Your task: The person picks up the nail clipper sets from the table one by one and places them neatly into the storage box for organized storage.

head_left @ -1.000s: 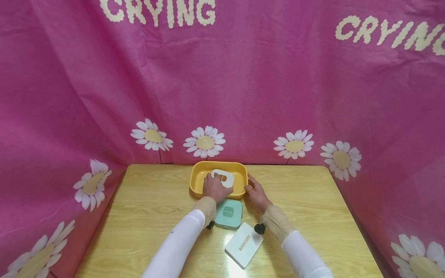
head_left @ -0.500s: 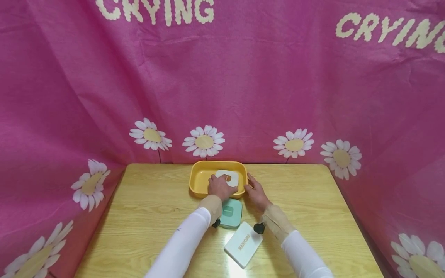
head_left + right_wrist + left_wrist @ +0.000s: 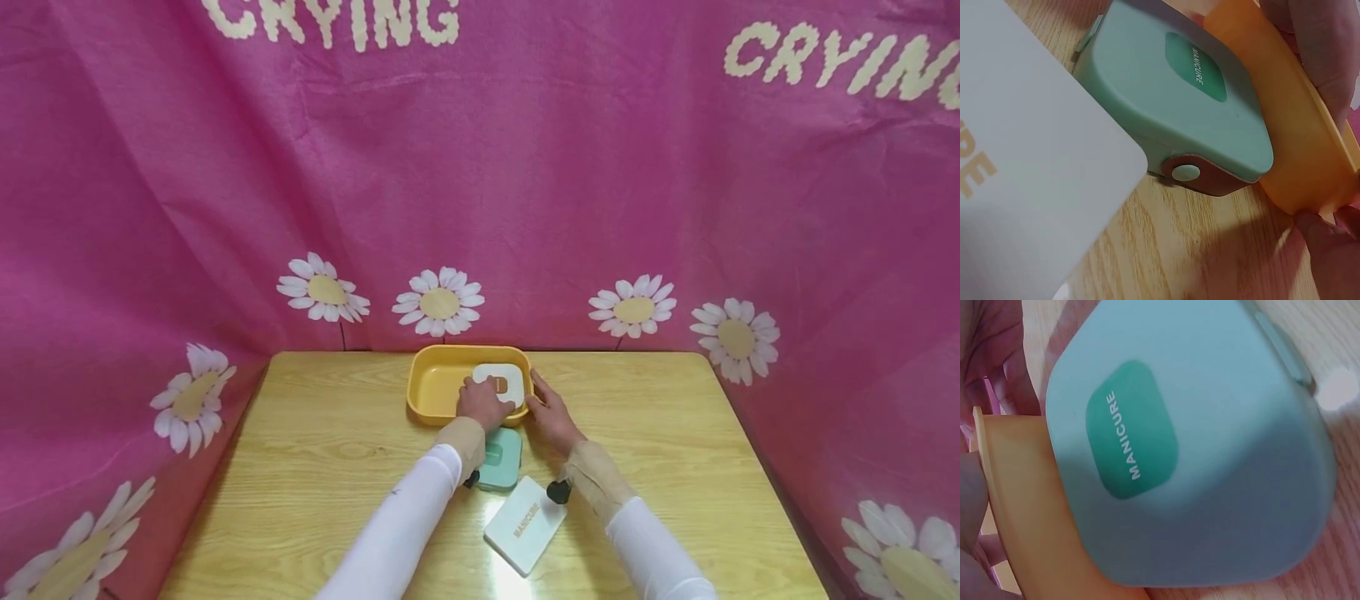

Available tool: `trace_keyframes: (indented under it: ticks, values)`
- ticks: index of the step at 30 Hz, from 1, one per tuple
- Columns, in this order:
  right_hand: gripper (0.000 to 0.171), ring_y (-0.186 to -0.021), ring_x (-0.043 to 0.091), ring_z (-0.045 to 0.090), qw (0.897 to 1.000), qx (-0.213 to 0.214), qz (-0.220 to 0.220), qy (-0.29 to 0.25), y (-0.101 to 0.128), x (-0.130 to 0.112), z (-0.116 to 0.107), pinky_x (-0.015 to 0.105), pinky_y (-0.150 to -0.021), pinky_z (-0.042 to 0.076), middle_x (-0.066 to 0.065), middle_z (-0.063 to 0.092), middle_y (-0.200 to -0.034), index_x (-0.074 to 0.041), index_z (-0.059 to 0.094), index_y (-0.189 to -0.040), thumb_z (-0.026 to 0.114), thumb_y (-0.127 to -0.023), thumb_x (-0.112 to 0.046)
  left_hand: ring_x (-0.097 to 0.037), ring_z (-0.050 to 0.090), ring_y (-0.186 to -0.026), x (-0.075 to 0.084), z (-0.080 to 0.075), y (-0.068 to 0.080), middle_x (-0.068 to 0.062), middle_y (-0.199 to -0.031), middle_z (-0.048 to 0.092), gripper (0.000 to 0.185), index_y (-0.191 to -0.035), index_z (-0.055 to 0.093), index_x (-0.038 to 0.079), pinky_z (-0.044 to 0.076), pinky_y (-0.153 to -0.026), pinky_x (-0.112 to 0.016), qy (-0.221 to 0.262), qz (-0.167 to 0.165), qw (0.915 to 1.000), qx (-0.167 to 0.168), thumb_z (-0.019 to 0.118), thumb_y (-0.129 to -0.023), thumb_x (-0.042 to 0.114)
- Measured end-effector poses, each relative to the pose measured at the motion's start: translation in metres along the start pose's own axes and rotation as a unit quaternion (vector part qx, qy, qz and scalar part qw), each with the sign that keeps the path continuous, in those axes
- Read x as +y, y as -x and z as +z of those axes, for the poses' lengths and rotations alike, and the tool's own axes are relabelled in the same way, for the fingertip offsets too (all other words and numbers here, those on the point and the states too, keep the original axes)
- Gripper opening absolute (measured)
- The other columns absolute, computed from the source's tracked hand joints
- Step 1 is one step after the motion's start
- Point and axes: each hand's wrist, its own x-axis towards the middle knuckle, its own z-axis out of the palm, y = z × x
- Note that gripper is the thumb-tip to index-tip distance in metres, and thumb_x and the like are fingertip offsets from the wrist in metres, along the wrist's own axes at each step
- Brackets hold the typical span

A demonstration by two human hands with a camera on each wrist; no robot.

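A yellow tray stands at the table's far middle. Inside it, at its right end, lies a white case with an orange patch. My left hand reaches into the tray and grips this case at its near edge. My right hand rests with relaxed fingers against the tray's near right corner. A mint-green case marked MANICURE sits just in front of the tray, under my left wrist. Its brown snap tab faces the right wrist view.
A white flat case with gold lettering lies on the wooden table near my right forearm; it fills the left of the right wrist view. Pink cloth with daisies walls the table at the back and both sides.
My left hand has moved the white case from the tray's middle to its right end. The right hand has stayed at the tray's corner.
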Motion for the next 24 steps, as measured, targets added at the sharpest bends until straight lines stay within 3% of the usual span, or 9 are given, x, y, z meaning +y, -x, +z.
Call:
trace_keyframes:
  ticks: [7, 12, 24]
  values:
    - [0.061, -0.157, 0.036, 0.023, 0.999, -0.006, 0.025, 0.02, 0.002, -0.001, -0.003, 0.05, -0.123, 0.03, 0.022, 0.018, -0.172, -0.009, 0.014, -0.169, 0.036, -0.112, -0.002, -0.038, 0.059, -0.112, 0.0, 0.003, -0.002, -0.026, -0.12, 0.06, 0.064, -0.136, 0.065, 0.005, 0.054, -0.096, -0.048, -0.004, 0.002, 0.9997, -0.025, 0.077, -0.09, 0.048]
    - [0.06, -0.158, 0.038, 0.02, 0.999, -0.004, 0.01, 0.044, 0.004, -0.001, -0.002, 0.051, -0.123, 0.029, 0.023, 0.016, -0.172, -0.006, 0.014, -0.168, 0.037, -0.112, -0.003, -0.039, 0.058, -0.113, -0.002, 0.004, -0.001, -0.027, -0.122, 0.059, 0.066, -0.139, 0.063, 0.005, 0.054, -0.096, -0.048, -0.001, 0.004, 0.9995, -0.03, 0.076, -0.091, 0.049]
    - [0.062, -0.159, 0.035, 0.015, 0.998, -0.006, 0.001, -0.062, -0.002, 0.004, 0.002, 0.048, -0.124, 0.026, 0.022, 0.012, -0.173, -0.006, 0.013, -0.168, 0.034, -0.111, 0.003, -0.036, 0.059, -0.114, -0.01, -0.006, -0.005, -0.031, -0.134, 0.056, 0.068, -0.151, 0.054, 0.003, 0.053, -0.103, -0.047, 0.031, 0.037, 0.9965, -0.068, 0.067, -0.097, 0.042]
